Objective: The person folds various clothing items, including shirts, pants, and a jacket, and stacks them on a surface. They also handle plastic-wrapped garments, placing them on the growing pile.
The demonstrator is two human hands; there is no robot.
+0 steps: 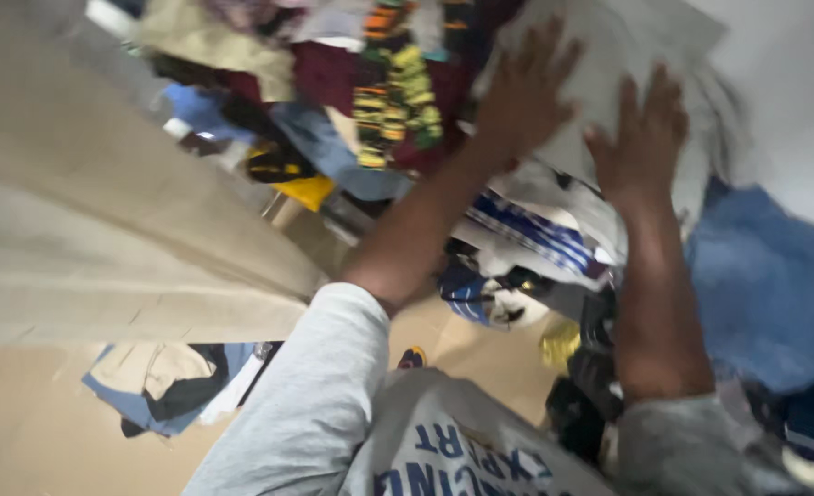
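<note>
Both my arms reach up and forward in grey sleeves. My left hand (pixel 524 92) lies flat with fingers spread on a pale folded cloth (pixel 609 46) at the top of a heap of clothes. My right hand (pixel 644 138) presses flat on the same pale cloth, a little lower and to the right. Neither hand closes around anything. Under the cloth lies a white garment with blue stripes (pixel 531 234). The picture is blurred by motion.
A beige cloth panel (pixel 104 239) fills the left. A pile of mixed clothes (pixel 352 101) spreads across the top, with a striped yellow, green and dark piece (pixel 398 92). Blue fabric (pixel 769 285) lies at the right. Folded garments (pixel 163 386) rest on the tan floor.
</note>
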